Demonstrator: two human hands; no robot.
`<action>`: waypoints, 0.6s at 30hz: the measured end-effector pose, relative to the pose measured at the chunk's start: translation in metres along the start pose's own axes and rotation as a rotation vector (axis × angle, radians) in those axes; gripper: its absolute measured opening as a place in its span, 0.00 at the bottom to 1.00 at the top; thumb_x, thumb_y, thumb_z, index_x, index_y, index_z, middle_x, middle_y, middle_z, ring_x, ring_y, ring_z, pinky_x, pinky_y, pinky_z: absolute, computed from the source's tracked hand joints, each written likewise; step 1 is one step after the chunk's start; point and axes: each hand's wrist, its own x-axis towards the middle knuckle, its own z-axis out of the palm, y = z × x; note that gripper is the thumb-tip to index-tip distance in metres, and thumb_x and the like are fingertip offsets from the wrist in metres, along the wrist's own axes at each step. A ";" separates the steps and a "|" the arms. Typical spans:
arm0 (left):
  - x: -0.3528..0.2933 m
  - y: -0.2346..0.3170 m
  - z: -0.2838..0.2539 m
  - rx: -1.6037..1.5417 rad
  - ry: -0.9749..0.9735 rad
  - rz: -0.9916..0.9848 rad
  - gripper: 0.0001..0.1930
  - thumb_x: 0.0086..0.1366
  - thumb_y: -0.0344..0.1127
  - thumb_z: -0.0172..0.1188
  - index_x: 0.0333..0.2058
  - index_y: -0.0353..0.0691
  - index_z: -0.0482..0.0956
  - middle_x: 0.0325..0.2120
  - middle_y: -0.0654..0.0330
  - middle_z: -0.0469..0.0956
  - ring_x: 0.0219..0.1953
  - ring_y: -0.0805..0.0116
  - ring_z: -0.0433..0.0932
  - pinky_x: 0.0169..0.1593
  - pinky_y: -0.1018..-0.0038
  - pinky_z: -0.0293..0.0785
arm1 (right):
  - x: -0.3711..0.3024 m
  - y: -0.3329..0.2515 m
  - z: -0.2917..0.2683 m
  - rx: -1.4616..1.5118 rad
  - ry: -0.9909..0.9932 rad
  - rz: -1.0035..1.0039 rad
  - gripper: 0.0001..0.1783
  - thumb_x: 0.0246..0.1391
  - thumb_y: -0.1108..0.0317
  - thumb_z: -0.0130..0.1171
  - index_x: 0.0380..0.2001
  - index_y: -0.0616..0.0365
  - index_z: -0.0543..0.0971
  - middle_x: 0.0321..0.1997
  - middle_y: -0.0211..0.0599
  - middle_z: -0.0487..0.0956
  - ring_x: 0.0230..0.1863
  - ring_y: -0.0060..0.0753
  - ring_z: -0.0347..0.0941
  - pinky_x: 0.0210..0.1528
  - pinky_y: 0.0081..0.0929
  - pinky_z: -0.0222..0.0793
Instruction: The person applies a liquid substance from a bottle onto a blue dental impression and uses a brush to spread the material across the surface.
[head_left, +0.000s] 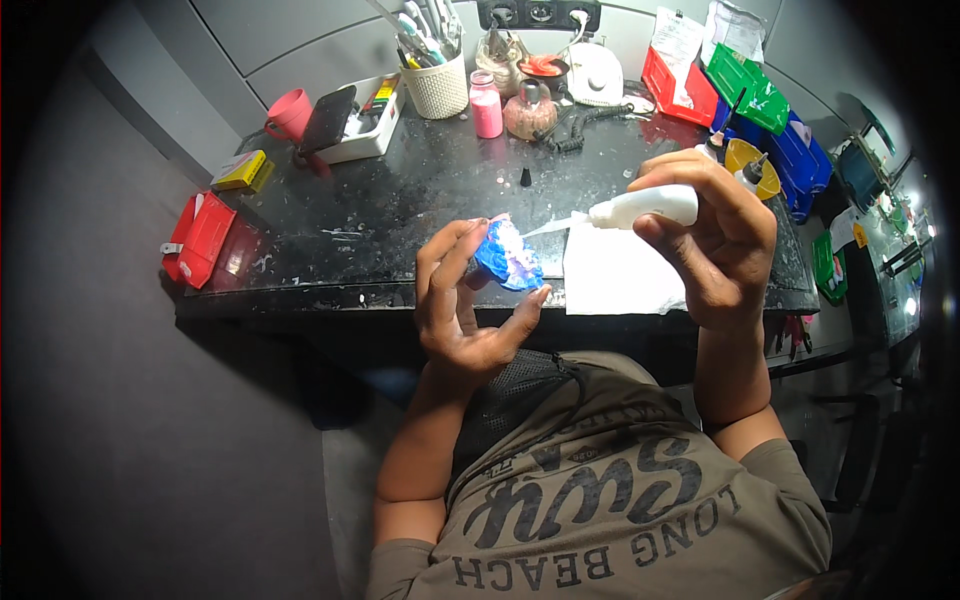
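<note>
Between the thumb and fingers of my left hand (462, 300) is a small blue piece with a pinkish-white lumpy face (508, 255); its exact kind does not show clearly. It is held up in front of the table's near edge, with the pale side facing right. My right hand (715, 225) grips a white squeeze bottle (650, 205), tipped sideways. The bottle's thin, clear nozzle points left and reaches close to the pale face; whether it touches I cannot tell. Below the bottle, a white paper sheet (622, 270) lies at the table's front edge. A small black cap (526, 177) stands farther back.
Along the back of the black table (350, 215) stand a woven tool cup (437, 88), a pink jar (486, 105), a round glass bottle (530, 115) and a white tray (370, 135). A yellow bowl (765, 178) with nozzle bottles sits right; a red case (200, 238) is far left.
</note>
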 end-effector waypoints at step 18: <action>0.001 -0.001 -0.001 -0.001 0.013 0.010 0.39 0.51 0.20 0.75 0.61 0.28 0.68 0.58 0.44 0.65 0.58 0.50 0.76 0.53 0.67 0.86 | -0.004 0.007 -0.007 0.004 0.039 0.014 0.13 0.56 0.82 0.67 0.44 0.71 0.79 0.43 0.42 0.80 0.46 0.29 0.80 0.49 0.24 0.76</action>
